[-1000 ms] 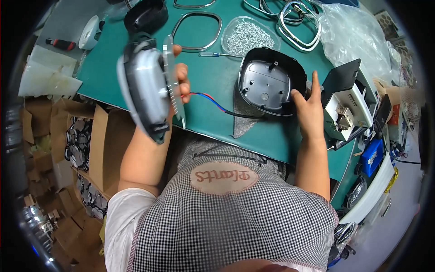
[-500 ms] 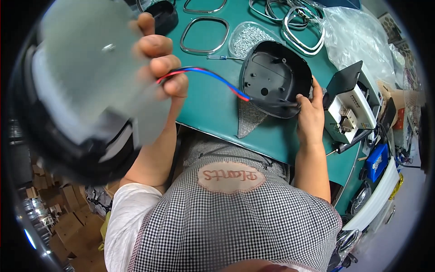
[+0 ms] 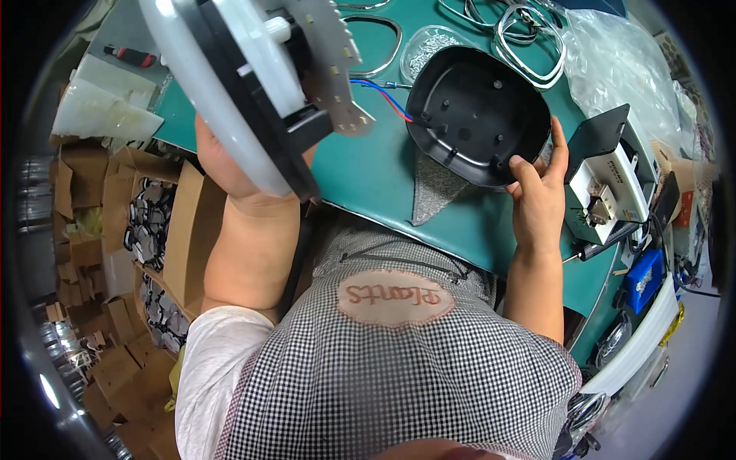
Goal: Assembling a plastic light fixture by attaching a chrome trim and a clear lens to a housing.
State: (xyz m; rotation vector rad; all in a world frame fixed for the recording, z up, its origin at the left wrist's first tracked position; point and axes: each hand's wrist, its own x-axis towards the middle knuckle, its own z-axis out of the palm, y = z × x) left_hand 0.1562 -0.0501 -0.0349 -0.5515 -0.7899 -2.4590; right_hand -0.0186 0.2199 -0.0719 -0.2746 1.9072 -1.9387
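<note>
1. Black-and-white gingham apron (image 3: 368, 376), oval beige patch (image 3: 395, 299) on its front, fills the bottom centre of the frame.
2. Upper left, close to the lens: a lamp assembly (image 3: 230, 84), white ring around a black body, tilted on edge. A pale notched plate (image 3: 337, 73) with small yellowish chips stands at its right side.
3. Left hand (image 3: 224, 162) behind the assembly, bearing it aloft. Fingers hidden; cannot tell how they sit.
4. Red and blue wires (image 3: 389, 98) run from near the plate to the left rim of a black plastic housing (image 3: 475, 115); whether they fasten there, cannot tell.
5. Housing right of centre, tilted, hollow side showing, posts on its inner floor. Right hand (image 3: 539, 192) grips its lower right corner: thumb on the rim, index finger extended up the outer wall, others partly hidden.
6. Grey cloth (image 3: 435, 190) beneath the housing, on the green tabletop (image 3: 360, 180).
7. Right: white boxy machine (image 3: 625, 184), dark lid raised.
8. Upper centre: clear tub of screws (image 3: 433, 46), partly behind the housing; metal ring (image 3: 400, 42) just left.
9. Upper right: crumpled clear plastic bag (image 3: 613, 69).
10. Far left, down low: open carton (image 3: 201, 238), black-and-white parts inside.
</note>
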